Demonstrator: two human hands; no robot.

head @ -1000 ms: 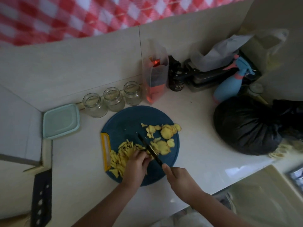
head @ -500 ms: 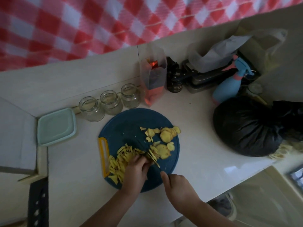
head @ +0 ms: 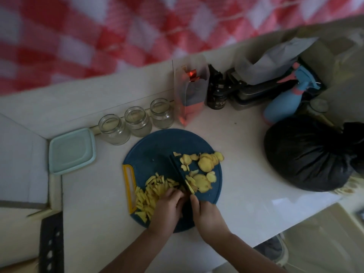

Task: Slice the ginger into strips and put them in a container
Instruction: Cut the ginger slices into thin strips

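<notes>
A round dark blue cutting board point(head: 157, 146) with a yellow handle lies on the white counter. Cut ginger strips point(head: 149, 192) are piled on its left side. Round ginger slices point(head: 204, 164) lie on its right side. My right hand point(head: 208, 215) grips the handle of a dark knife point(head: 177, 170), whose blade points away across the board. My left hand point(head: 167, 207) rests with curled fingers on the ginger beside the blade, next to the strips. A pale green lidded container point(head: 71, 150) sits to the left of the board.
Three glass jars point(head: 136, 123) stand behind the board by the wall. A clear bag point(head: 190, 91), a dark bottle point(head: 215, 93), a blue spray bottle point(head: 283, 103) and a full black bag point(head: 311, 154) crowd the back right. The counter's front edge runs under my arms.
The camera has tilted upward. My right hand has drawn closer to my left hand, and the knife blade now points further up the board.
</notes>
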